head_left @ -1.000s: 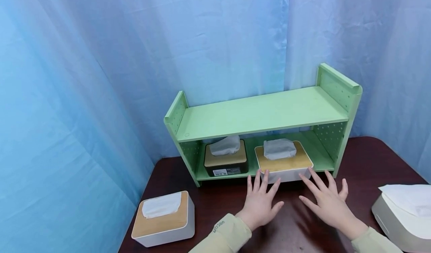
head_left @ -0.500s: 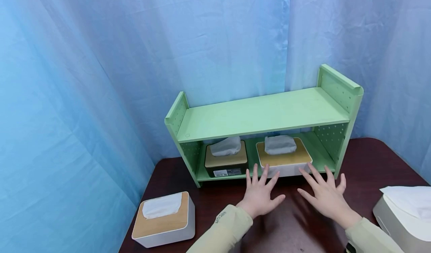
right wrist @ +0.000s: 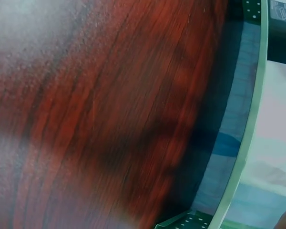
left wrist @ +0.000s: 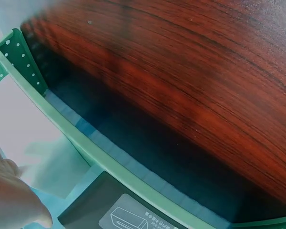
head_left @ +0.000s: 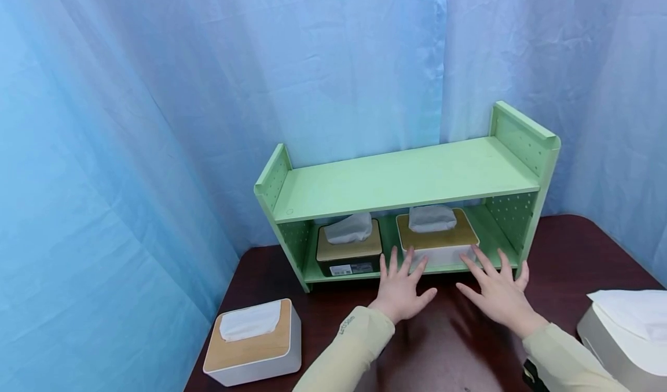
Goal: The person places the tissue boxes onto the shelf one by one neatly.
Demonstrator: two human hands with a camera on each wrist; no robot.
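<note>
Both grips are spread flat: your left hand (head_left: 400,285) and right hand (head_left: 497,290) press fingertips against the white tissue box (head_left: 438,242) on the green shelf's (head_left: 406,178) lower tier, flush with its front edge, bare counter (head_left: 448,345) beneath your wrists.

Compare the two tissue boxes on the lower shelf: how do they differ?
The black tissue box has a dark body and a label on its front; the white tissue box has a pale body. The black one stands left, untouched; the white one stands right, with the left hand and right hand at its front. Both have wooden lids with tissue poking out.
</note>
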